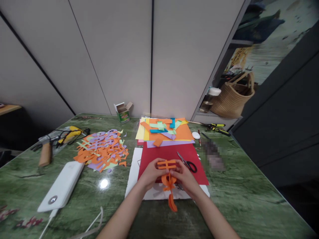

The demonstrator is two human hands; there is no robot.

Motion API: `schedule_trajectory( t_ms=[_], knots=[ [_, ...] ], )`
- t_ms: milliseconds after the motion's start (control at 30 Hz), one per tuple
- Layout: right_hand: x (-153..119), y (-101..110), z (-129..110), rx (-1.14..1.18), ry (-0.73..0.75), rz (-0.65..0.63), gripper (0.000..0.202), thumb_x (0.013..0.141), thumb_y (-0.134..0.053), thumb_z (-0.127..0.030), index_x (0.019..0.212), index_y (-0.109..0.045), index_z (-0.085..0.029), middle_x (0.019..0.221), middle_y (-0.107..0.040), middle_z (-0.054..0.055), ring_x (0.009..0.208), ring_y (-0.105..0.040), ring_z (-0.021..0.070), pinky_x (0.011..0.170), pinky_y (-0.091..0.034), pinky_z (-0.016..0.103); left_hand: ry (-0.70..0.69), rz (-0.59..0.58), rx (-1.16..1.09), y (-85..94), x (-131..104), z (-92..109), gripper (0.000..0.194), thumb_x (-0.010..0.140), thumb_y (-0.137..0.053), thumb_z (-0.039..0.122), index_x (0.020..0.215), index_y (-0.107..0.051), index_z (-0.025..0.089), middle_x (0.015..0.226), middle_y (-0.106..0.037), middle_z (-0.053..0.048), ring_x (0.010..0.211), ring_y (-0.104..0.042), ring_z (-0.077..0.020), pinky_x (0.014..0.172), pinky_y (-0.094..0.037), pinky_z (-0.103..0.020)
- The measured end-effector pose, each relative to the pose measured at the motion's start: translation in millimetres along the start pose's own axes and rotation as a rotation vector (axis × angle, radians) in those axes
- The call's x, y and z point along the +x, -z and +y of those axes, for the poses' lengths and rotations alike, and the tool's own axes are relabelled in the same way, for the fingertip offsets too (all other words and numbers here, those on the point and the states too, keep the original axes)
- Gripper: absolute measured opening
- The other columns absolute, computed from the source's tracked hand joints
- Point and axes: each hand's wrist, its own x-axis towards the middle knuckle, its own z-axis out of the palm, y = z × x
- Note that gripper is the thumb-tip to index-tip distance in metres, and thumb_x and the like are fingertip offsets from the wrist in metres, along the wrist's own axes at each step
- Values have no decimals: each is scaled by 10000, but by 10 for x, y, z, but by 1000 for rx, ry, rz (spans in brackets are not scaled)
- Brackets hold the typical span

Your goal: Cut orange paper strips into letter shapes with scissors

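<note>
An orange paper cutout [168, 179] hangs between my two hands above the red paper sheet [171, 152] and the white board [133, 172] under it. Its top is a frame of crossing strips, and curled pieces dangle below. My left hand [153, 172] grips the cutout's left side, fingers bent around it. On the other side my right hand [183, 176] pinches it, with thumb and fingers close together. Black-handled scissors [191, 166] lie on the red sheet just beyond my right hand.
Left of the board lie a heap of paper scraps [102, 151] and a white power bank [62, 186] with a cable. Stacked coloured papers [183, 132] are at the back, near a green box [123, 114]. Pliers [219, 129] lie back right; a wooden-handled tool [45, 154] is far left.
</note>
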Motion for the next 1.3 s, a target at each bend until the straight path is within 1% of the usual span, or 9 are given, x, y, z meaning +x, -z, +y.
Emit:
schedule_trajectory(
  t_ms=[233, 333, 467, 600, 700, 800, 933, 1167, 1300],
  knots=[
    [-7, -36, 2, -54, 60, 0, 418, 652, -664, -314, 999, -445, -239, 723, -583, -23, 673, -590, 142, 613, -447, 260, -184, 139, 271, 2, 32, 20, 328, 583, -629, 129, 896, -535, 156, 836, -617, -60, 758, -596, -174, 665, -462, -272],
    [2, -24, 23, -72, 83, 5, 452, 628, -688, -278, 1002, -439, -233, 694, -584, -32, 697, -592, 142, 660, -442, 270, -215, 166, 275, -5, 26, 33, 317, 583, -640, 142, 883, -538, 153, 826, -616, -57, 747, -593, -171, 666, -460, -272],
    [9, 1, 25, -27, 38, 62, 496, 617, -692, -289, 1026, -415, -239, 645, -602, -40, 587, -595, 137, 554, -432, 241, -112, 117, 8, -30, 1, 30, 377, 569, -691, 205, 902, -523, 151, 800, -606, -45, 718, -587, -154, 671, -454, -280],
    [8, 17, 2, 22, 10, 32, 510, 611, -696, -296, 1036, -421, -231, 709, -644, 2, 665, -622, 177, 602, -451, 279, 47, -1, -216, -57, -27, 45, 400, 585, -695, 250, 926, -514, 147, 841, -601, -63, 705, -597, -163, 677, -454, -311],
    [25, 45, -1, -22, 64, 83, 473, 625, -687, -293, 1018, -436, -217, 691, -643, 2, 670, -618, 174, 612, -447, 276, 13, 0, -204, -70, -40, 75, 402, 617, -674, 266, 956, -493, 149, 888, -597, -77, 743, -600, -169, 700, -448, -307],
    [45, 69, -6, -97, 146, 174, 445, 631, -679, -311, 994, -440, -215, 653, -622, -16, 651, -610, 169, 609, -450, 277, 14, 50, -87, -83, -46, 103, 515, 604, -684, 277, 1046, -444, 166, 849, -603, -65, 763, -600, -177, 694, -446, -297],
    [44, 53, -30, -199, 247, 235, 429, 639, -663, -346, 978, -433, -217, 668, -621, -6, 683, -613, 189, 634, -464, 303, -16, -24, 16, -118, -46, 86, 608, 573, -703, 244, 1105, -423, 156, 924, -609, -103, 836, -588, -204, 715, -449, -310],
    [46, 44, -26, -227, 294, 262, 389, 673, -641, -303, 984, -422, -223, 671, -605, -10, 698, -603, 178, 657, -455, 298, -107, -1, 180, -146, -27, 12, 439, 581, -676, 177, 986, -510, 143, 980, -598, -105, 883, -566, -206, 742, -443, -297],
    [34, 20, -48, -188, 270, 215, 421, 655, -654, -307, 993, -414, -232, 754, -601, 7, 785, -596, 192, 709, -455, 321, -133, 24, 157, -128, -11, 29, 309, 596, -660, 183, 874, -534, 137, 885, -619, -81, 816, -576, -184, 712, -444, -274]
  ],
)
